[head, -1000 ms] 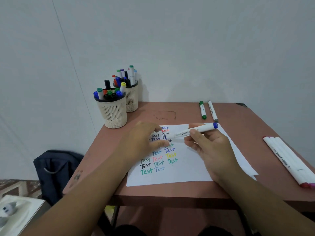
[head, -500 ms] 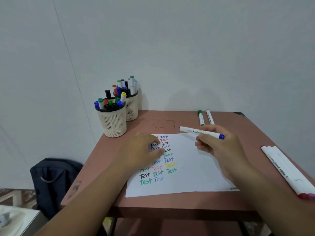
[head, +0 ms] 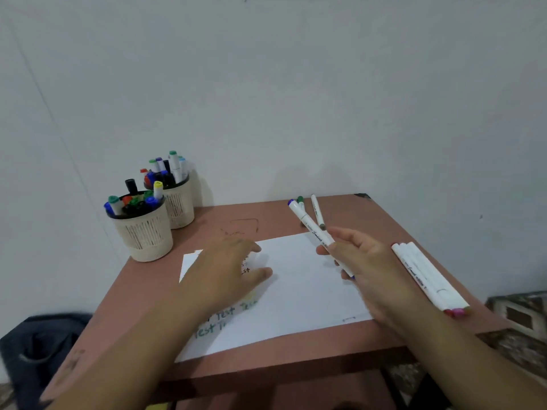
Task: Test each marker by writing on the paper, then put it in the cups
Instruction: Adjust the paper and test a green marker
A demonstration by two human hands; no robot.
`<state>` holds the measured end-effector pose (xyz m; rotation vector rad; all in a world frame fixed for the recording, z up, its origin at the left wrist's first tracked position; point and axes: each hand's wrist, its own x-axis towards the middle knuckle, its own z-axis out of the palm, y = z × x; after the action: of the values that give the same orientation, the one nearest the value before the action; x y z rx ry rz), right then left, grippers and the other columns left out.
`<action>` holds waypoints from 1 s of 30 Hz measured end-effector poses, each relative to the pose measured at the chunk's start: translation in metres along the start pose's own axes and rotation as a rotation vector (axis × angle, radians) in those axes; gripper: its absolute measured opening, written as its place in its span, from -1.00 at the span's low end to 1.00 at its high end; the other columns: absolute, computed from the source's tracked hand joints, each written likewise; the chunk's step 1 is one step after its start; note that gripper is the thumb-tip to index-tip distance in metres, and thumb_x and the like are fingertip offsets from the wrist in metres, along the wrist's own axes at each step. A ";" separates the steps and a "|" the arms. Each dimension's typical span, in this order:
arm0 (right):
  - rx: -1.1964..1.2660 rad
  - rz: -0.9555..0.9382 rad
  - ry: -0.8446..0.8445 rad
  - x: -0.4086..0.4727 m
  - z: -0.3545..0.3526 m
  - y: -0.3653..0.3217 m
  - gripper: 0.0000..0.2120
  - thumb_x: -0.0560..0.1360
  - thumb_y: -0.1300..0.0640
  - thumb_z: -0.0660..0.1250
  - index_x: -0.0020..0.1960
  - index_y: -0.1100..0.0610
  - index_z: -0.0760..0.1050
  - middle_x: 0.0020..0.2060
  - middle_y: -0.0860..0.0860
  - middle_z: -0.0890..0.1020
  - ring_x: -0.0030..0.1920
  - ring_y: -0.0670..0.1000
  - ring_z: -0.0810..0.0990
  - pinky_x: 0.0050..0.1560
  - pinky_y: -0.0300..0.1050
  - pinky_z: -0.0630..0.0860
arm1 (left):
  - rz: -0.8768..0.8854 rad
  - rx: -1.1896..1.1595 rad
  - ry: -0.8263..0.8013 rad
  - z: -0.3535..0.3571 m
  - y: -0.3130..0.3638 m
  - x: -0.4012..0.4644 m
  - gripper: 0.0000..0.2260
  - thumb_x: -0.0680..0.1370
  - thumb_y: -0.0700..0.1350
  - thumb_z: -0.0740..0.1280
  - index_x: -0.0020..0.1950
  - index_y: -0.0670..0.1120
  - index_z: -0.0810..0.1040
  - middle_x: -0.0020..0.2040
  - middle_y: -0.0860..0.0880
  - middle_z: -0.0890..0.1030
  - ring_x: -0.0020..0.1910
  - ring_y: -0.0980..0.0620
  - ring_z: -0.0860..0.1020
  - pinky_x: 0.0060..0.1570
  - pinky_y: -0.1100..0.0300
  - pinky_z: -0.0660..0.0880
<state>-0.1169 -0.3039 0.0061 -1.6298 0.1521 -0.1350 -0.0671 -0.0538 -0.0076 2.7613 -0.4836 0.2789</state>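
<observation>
The right hand (head: 364,261) is gripping a blue-capped marker (head: 313,232) above the paper (head: 305,291), cap pointing up and away. The left hand (head: 228,273) is lying flat with fingers spread on the paper's written rows, holding nothing. 2 cups (head: 148,235) are standing full of markers at the surface's (head: 266,350) far-left corner.
</observation>
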 end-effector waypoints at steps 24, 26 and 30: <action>-0.899 -0.159 0.489 -0.009 -0.151 0.051 -0.80 0.53 0.25 0.31 0.01 0.31 0.68 -0.08 0.19 0.64 -0.05 0.16 0.58 0.01 0.04 0.52 | 0.345 -0.160 -0.195 0.097 0.212 0.038 -0.53 0.52 0.38 0.17 0.10 0.02 0.50 0.01 0.03 0.55 0.06 0.00 0.48 -0.03 0.10 0.41; -0.917 -0.146 0.475 -0.007 -0.150 0.054 -0.81 0.51 0.23 0.30 -0.04 0.28 0.68 -0.19 0.14 0.58 -0.15 0.10 0.53 -0.11 -0.01 0.50 | 0.354 -0.159 -0.206 0.100 0.210 0.038 -0.41 0.51 0.42 0.12 0.34 0.05 0.47 0.22 0.05 0.56 0.19 0.03 0.46 0.17 0.06 0.45; -0.917 -0.129 0.449 -0.006 -0.147 0.055 -0.80 0.53 0.18 0.30 -0.17 0.26 0.62 -0.30 0.06 0.47 -0.28 0.00 0.43 -0.35 -0.24 0.27 | 0.345 -0.150 -0.213 0.096 0.207 0.036 -0.40 0.54 0.40 0.14 0.46 0.08 0.40 0.36 0.10 0.51 0.29 0.06 0.40 0.27 0.05 0.42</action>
<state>-0.1505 -0.4501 -0.0390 -2.5027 0.5068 -0.5988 -0.0953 -0.2824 -0.0302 2.5615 -0.9963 0.0229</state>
